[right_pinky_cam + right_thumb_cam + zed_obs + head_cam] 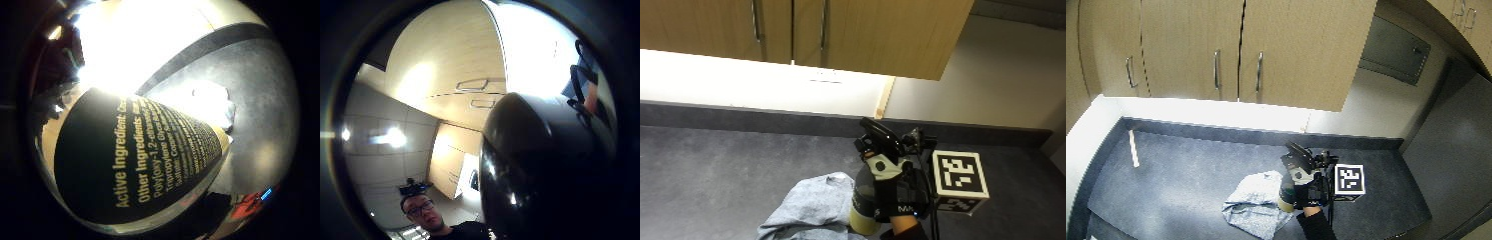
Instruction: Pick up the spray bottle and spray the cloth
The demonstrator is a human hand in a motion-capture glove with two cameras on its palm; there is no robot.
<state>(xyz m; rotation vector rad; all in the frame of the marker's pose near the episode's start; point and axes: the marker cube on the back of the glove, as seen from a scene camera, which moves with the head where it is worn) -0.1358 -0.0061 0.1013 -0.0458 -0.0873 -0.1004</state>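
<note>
Far left on counter (pixel 1166 175): thin pale stick (pixel 1133 148), well apart from rest. Near centre: crumpled grey cloth (pixel 810 210) flat on counter, its right edge just beside bottle base. Right of cloth: bottle (pixel 866 216), yellowish body with black label, black spray head at top pointing far-left; whether base touches counter, cannot tell. Right hand (pixel 894 192) wrapped round bottle, fingers curled about its neck and body. Above far edge of counter: wooden cabinets (pixel 1232 50).

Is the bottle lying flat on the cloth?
No, the gloved right hand holds the spray bottle upright beside the cloth.
</note>
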